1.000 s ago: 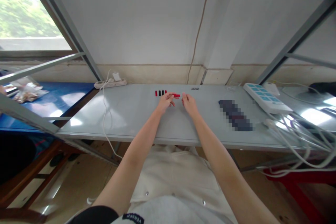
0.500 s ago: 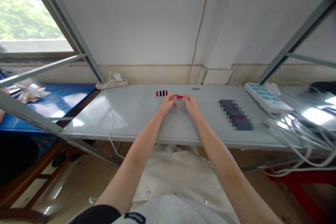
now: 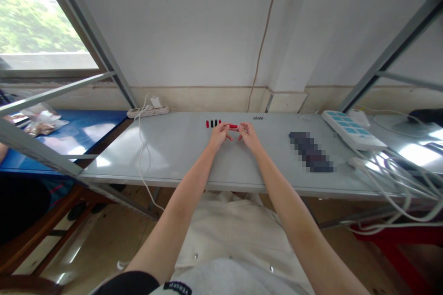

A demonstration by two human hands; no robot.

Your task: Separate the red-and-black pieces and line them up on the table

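A slim red tube (image 3: pixel 233 126) lies level between my two hands, over the grey table. My left hand (image 3: pixel 218 137) pinches its left end. The fingers of my right hand (image 3: pixel 249 136) are bent round its right end, which they partly hide. Beyond my left hand stand a red cylinder (image 3: pixel 207 124), two black cylinders (image 3: pixel 212 123) and another red cylinder (image 3: pixel 219 121) in a short row. Several small dark pieces (image 3: pixel 258 118) lie in a line past my right hand, too small to name.
The grey table (image 3: pixel 173 156) runs along the wall. A white power strip (image 3: pixel 148 110) with a cable is at the left. On the right are a blurred-out dark object (image 3: pixel 311 152), a large white socket block (image 3: pixel 353 129) and tangled white cables (image 3: pixel 398 189). Metal posts flank both sides.
More of the red tube shows between my hands. My right hand has shifted slightly left, and its fingers have changed position around the tube's end. The standing cylinders have not moved.
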